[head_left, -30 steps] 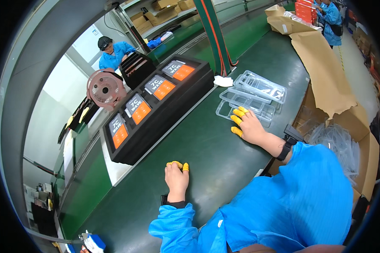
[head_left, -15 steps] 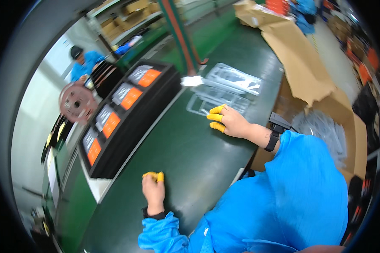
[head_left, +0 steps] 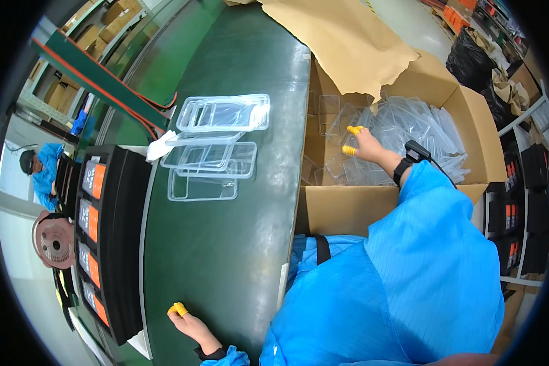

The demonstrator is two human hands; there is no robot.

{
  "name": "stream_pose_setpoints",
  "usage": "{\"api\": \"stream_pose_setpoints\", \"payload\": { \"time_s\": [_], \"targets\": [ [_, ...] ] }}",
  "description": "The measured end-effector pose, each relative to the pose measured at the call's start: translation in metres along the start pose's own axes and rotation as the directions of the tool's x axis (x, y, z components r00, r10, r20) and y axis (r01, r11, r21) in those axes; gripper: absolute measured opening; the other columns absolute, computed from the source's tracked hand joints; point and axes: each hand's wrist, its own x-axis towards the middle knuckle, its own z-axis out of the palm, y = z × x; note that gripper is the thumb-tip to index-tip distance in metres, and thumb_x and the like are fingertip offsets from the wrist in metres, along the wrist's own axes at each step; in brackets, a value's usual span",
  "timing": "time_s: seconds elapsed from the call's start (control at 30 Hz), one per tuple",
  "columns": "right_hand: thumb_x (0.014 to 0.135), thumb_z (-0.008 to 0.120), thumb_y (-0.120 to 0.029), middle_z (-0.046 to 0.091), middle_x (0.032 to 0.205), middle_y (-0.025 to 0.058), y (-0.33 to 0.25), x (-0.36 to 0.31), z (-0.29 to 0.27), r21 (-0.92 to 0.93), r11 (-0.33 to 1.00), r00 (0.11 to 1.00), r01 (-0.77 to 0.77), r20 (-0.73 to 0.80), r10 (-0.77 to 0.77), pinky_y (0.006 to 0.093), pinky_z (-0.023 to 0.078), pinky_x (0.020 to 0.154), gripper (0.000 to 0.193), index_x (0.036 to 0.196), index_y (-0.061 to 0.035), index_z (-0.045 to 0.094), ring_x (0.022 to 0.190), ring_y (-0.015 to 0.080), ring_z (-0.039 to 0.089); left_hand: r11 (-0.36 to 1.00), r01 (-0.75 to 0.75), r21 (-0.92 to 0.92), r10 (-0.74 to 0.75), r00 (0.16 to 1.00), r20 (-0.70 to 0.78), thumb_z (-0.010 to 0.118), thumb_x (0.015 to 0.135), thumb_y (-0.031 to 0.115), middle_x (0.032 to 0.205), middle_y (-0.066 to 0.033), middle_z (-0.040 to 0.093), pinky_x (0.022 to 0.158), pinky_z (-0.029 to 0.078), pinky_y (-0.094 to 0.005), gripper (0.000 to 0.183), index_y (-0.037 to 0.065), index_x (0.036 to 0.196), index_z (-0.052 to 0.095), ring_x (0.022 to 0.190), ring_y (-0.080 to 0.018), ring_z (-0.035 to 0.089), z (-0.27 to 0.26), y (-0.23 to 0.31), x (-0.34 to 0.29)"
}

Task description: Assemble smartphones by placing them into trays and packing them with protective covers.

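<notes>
My right hand [head_left: 367,146], with yellow finger cots, reaches over a large cardboard box [head_left: 494,146]. Its thumb and fingers are apart and hold nothing. Below and beside it lies a heap of clear plastic trays [head_left: 418,131] that fills part of the box. My left hand [head_left: 191,324], also in yellow finger cots, is low over the green worktable [head_left: 226,244]. Its fingers are curled together, and nothing shows in them. Farther up the table, several clear plastic trays [head_left: 210,158] lie in an overlapping stack, apart from both hands.
Along the table's left side stands a row of black cartons [head_left: 113,244] with orange labels. Behind it are a reddish round fan [head_left: 53,241] and a person [head_left: 46,174] in blue. A green post [head_left: 97,79] rises beyond the trays. Brown paper [head_left: 348,43] drapes over the box's far side.
My right hand has moved from beside the trays on the table to over the box at the right. The view has swung right. My left hand stays low by the table with curled fingers.
</notes>
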Motion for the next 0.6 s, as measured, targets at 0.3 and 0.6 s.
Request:
{"api": "stream_pose_setpoints", "payload": {
  "time_s": [0.3,0.6],
  "targets": [
    [0.058,0.067,-0.026,0.052,0.101,0.0166,-0.034,0.017,0.068,-0.129,0.791,0.622,0.598,0.698,-0.355,0.0376,0.038,0.085,0.045,0.094,-0.0005,0.057,0.099,0.0287,0.047,0.966,-0.18,0.185,0.144,0.971,0.192,0.04,0.07,-0.008,0.084,-0.0122,0.04,0.074,0.035,-0.0311,0.016,-0.005,0.085,0.043,0.077,-0.0257,0.04,0.027,0.039,-0.019],
    [0.058,0.067,-0.033,0.063,0.085,0.0056,-0.053,-0.003,0.032,-0.816,0.408,0.813,0.409,0.529,0.244,0.0345,0.045,0.07,0.03,0.079,-0.0118,0.065,0.08,0.0236,0.059,0.947,-0.176,0.268,0.151,0.982,0.112,0.046,0.076,-0.001,0.078,-0.0138,0.039,0.067,0.033,-0.0343,0.007,-0.004,0.074,0.039,0.071,-0.028,0.038,0.038,0.044,-0.011]
  ]
}}
